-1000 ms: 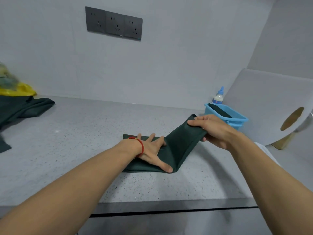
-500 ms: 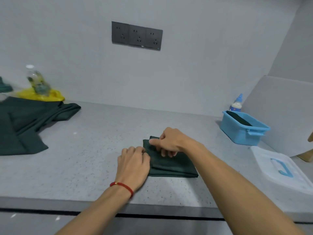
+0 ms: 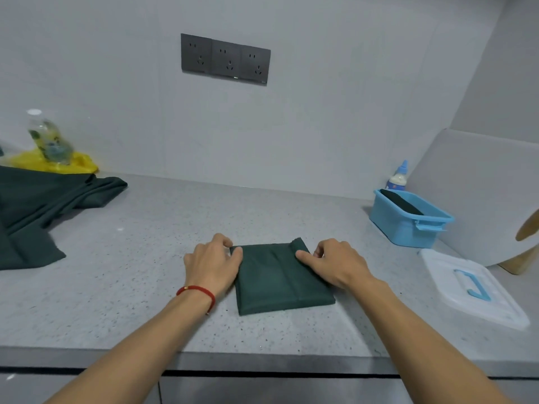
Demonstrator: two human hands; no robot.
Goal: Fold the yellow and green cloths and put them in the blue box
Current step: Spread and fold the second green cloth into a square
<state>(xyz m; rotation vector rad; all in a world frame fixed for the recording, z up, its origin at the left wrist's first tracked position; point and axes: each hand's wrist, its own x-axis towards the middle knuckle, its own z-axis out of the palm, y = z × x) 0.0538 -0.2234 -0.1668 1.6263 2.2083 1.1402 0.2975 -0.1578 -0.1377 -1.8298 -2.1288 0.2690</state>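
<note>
Folded green cloth [image 3: 281, 277], a flat rectangle, on the counter [image 3: 140, 272] between both hands. Left hand [image 3: 211, 265] at its left edge, fingers curled, thumb and forefinger pinching the far left corner; red string around the wrist. Right hand [image 3: 335, 265] on its right edge, thumb pressed flat on top near the far right corner, fingers curled beside the edge; whether anything is pinched there, cannot tell. Far right corner slightly raised and rumpled just beyond the thumb. Vertical crease down the middle of the cloth, between the two grips.

Right of the right hand and farther back, well apart: blue box [image 3: 408, 221], open, with a dark folded cloth [image 3: 401, 202] lying inside, tilted along the far wall. Behind the box, touching or nearly so: small white bottle [image 3: 398, 177] with a blue cap. Nearer than the box, to the right of the right forearm: clear lid [image 3: 472, 287] with a blue handle, flat on the counter.

Far left of the left hand: loose heap of green cloth [image 3: 43, 208], unfolded, spread to the frame's edge. Behind the heap, against the wall: yellow cloth [image 3: 55, 163], crumpled, with a clear plastic bottle [image 3: 48, 137] standing on or just in front of it, blurred. Above both hands, on the wall: three dark sockets [image 3: 224, 59] in a row.
</note>
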